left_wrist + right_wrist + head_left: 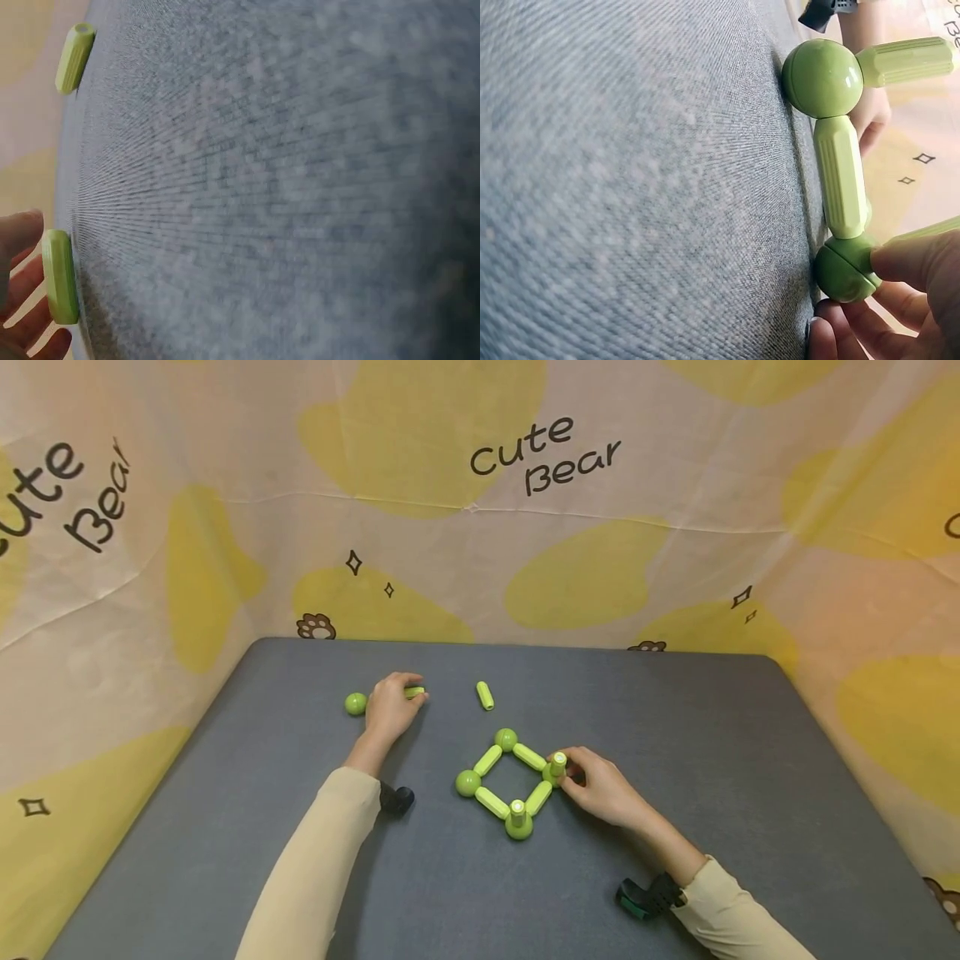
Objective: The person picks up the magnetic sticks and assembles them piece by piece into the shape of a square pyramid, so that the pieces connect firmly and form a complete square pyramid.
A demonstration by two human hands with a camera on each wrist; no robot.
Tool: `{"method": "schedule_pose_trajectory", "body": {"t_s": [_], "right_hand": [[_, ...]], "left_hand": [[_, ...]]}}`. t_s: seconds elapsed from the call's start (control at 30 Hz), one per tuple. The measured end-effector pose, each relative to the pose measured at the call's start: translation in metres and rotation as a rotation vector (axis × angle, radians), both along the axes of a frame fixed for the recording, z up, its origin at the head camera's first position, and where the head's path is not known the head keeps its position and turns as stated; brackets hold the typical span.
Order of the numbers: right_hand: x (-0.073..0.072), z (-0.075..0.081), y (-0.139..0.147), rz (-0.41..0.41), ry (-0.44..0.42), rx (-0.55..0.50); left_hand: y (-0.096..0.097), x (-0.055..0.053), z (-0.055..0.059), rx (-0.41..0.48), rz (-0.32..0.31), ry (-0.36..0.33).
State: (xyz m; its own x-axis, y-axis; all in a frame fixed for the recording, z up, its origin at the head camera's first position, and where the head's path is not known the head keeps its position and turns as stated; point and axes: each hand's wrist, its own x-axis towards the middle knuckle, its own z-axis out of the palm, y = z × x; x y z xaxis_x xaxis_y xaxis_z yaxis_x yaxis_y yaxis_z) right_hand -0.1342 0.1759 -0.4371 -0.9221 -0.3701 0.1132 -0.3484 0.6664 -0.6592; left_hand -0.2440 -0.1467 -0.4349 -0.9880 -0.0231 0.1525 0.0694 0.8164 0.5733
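Head view: a little diamond frame (492,802) of green balls and rods is parked on the grey bench (712,718), just left of the right hand (603,789), with its right-corner ball (551,778) pinched between thumb and fingers. The left hand (392,706) is held parted around a short rod (415,692). A loose ball (356,703) is seen just left of that hand, a spare rod (485,696) off to its right.

Left wrist: the short rod is bracketed by spread thumb and fingers; can't tell if it's actually touched.

Right wrist: the corner ball is definitely gripped, and it's joined by a connecting rod (840,178) to another ball (823,78) near the hand.
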Motion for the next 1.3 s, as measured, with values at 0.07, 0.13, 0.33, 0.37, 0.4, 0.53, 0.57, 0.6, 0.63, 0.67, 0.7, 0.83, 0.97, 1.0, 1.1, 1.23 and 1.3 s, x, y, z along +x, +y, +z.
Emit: {"method": "schedule_pose_trajectory", "body": {"t_s": [0.07,0.13,0.33,0.37,0.4,0.53,0.57,0.6,0.63,0.67,0.7,0.83,0.97,1.0,1.1,1.23,1.3], "right_hand": [[0.0,0.0,0.0,-0.001,-0.002,-0.001],[0.0,0.0,-0.001,-0.002,-0.004,-0.004],[0.0,0.001,-0.001,-0.002,-0.002,0.004],[-0.001,0.001,-0.002,-0.001,-0.001,0.004],[-0.001,0.001,-0.002,0.0,0.0,0.003],[-0.001,0.001,-0.003,0.0,0.0,0.001],[-0.001,0.001,-0.003,0.001,0.0,0.001],[-0.001,0.0,-0.003,0.001,-0.001,0.001],[-0.001,0.0,-0.003,0.001,-0.002,0.002],[-0.001,0.0,-0.004,0.0,-0.002,0.002],[-0.001,0.0,-0.004,0.0,-0.003,0.003],[-0.001,0.0,-0.004,-0.001,-0.003,0.004],[-0.001,0.001,-0.004,0.001,0.004,0.004],[-0.001,0.001,-0.004,0.002,0.005,0.004],[-0.001,0.001,-0.003,0.003,0.008,0.006],[0.0,0.0,-0.003,0.002,0.011,0.009],[0.0,-0.001,-0.003,0.002,0.02,0.005]], "left_hand": [[0.0,-0.001,-0.001,-0.015,0.005,-0.01],[0.0,-0.003,-0.001,-0.033,0.009,-0.018],[0.002,-0.004,-0.003,-0.077,0.022,-0.032],[0.001,-0.004,-0.003,-0.082,0.024,-0.031],[0.001,-0.004,-0.003,-0.087,0.027,-0.029],[0.0,-0.005,-0.002,-0.098,0.031,-0.02],[-0.001,-0.004,-0.002,-0.1,0.03,-0.021],[-0.001,-0.004,-0.002,-0.101,0.028,-0.021],[-0.001,-0.004,-0.001,-0.102,0.026,-0.023],[-0.001,-0.004,0.0,-0.103,0.022,-0.024],[0.0,-0.003,0.0,-0.103,0.018,-0.026],[0.002,-0.001,0.002,-0.092,0.0,-0.025],[0.004,0.003,0.005,-0.064,-0.028,0.01],[0.005,0.004,0.006,-0.059,-0.036,0.021],[0.007,0.01,0.01,-0.047,-0.068,0.053],[0.009,0.017,0.016,-0.034,-0.105,0.082],[0.011,0.022,0.019,-0.019,-0.118,0.091]]}}
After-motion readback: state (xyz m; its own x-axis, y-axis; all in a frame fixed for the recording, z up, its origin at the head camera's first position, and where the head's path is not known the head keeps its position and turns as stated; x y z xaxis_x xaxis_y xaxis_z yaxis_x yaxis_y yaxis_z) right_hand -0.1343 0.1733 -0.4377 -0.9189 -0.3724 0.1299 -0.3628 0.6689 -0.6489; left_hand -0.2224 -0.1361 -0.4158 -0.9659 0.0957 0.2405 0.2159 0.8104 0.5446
